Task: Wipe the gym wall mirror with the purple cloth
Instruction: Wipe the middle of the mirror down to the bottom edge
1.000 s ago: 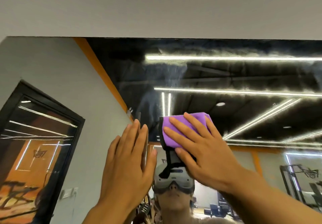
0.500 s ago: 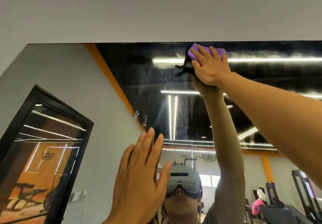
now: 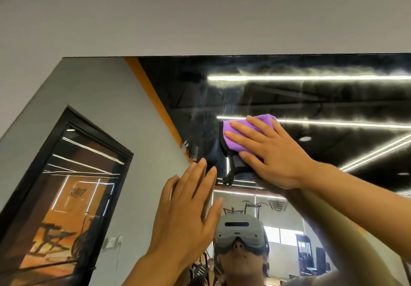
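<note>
Now the flat right hand (image 3: pixel 274 152) has slid the purple cloth (image 3: pixel 235 136) down the mirror (image 3: pixel 333 99); left hand (image 3: pixel 189 214) stays flat.

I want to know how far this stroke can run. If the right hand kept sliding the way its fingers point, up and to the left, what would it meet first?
Probably nothing soon: the right hand, flat on the purple cloth, has only bare mirror ahead, until the glass's top edge.

Two hands, left hand (image 3: pixel 186 214) and right hand (image 3: pixel 273 152), one purple cloth (image 3: pixel 235 139), one mirror (image 3: pixel 100 90).
</note>
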